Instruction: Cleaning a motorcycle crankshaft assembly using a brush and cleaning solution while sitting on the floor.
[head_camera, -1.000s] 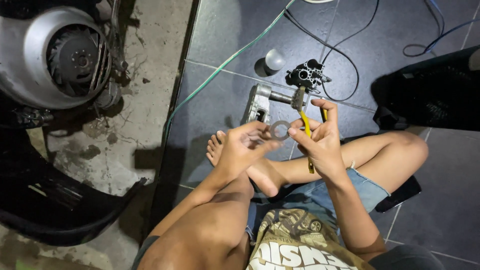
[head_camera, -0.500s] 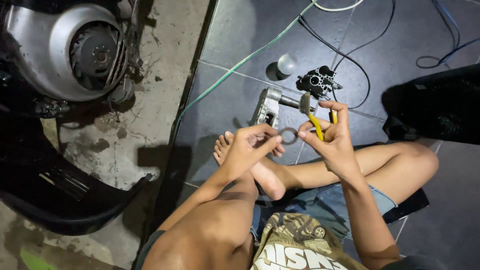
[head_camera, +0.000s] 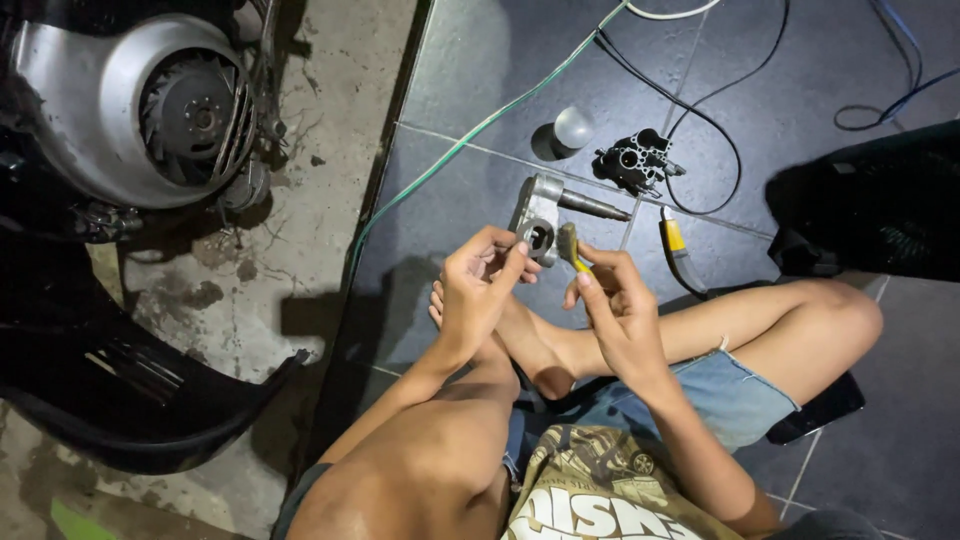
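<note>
Right hand (head_camera: 615, 300) pinches yellow-handled pliers (head_camera: 570, 248); left hand (head_camera: 480, 285) curled beside the cast grey metal housing (head_camera: 537, 217).

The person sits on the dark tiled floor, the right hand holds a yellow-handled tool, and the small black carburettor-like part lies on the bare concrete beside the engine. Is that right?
Not quite. In the head view the black carburettor-like part lies on the dark tiled floor, beside the black cable, not on the concrete. The rest stands: the right hand holds the yellow-handled tool.
</note>
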